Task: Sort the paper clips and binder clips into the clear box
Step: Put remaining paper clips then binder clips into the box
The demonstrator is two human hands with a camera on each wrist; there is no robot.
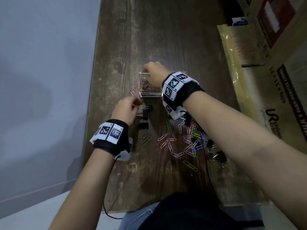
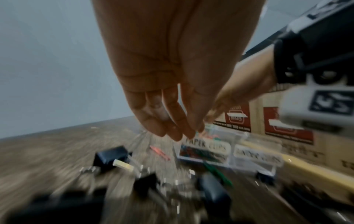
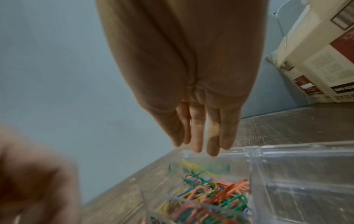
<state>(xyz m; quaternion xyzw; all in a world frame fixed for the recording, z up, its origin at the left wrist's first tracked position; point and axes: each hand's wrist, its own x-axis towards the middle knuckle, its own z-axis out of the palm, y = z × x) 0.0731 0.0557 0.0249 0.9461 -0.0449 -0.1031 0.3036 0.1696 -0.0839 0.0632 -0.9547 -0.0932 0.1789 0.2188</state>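
- Nearest the body: loose pile of coloured paper clips (image 1: 186,143) scattered on the wooden table (image 1: 166,39), mostly under the right forearm; a yellow one lies closest, apart from the rest.
- A few black binder clips (image 1: 144,119) left of the pile, just beside the left hand; more black ones at the pile's right edge.
- Left hand (image 1: 125,109) low over the table, near the box's front wall. Fingers drawn together at the tips; frames too blurred, cannot tell if it's pinching anything.
- One pink clip (image 1: 132,93) alone on the table, just left of the box.
- Clear box (image 1: 150,94) past the left hand, two compartments. Left one holds mixed-colour paper clips; front label reads "PAPER CLIPS". Right compartment looks bare in the wrist view.
- Right hand (image 1: 153,74) over the left compartment, fingers (image 3: 197,136) straight, pointing down, tips at the rim. Nothing held: grip released.
- Furthest: cardboard cartons (image 1: 272,52) along the table's right side.
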